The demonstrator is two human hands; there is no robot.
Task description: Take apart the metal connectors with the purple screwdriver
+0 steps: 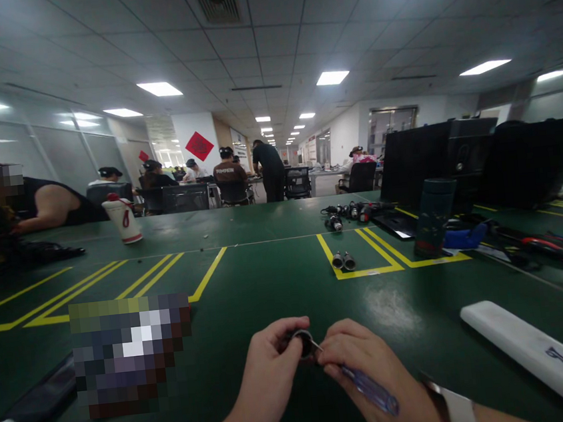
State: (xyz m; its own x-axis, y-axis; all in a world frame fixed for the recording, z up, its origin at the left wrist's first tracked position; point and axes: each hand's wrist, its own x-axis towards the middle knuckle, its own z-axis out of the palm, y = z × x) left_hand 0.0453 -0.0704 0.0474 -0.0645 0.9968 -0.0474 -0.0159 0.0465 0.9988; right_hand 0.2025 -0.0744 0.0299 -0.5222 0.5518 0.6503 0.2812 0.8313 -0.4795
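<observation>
My left hand (272, 363) is closed around a small round metal part (304, 343), held just above the green table (269, 286). My right hand (362, 363) grips a screwdriver with a translucent blue handle (374, 392); its thin shaft points up-left and its tip meets the metal part. Both hands are close together near the front edge of the table. A light watch strap (456, 407) shows on my right wrist.
Two small metal cylinders (343, 260) lie in a yellow-taped square, with more parts (352, 212) behind. A dark flask (434, 225), black monitors (436, 154), hand tools (551, 246) and a white bar (543, 355) are on the right. A white bottle (122, 219) and a seated person (34, 207) are on the left; a dark phone (44, 397) lies near left.
</observation>
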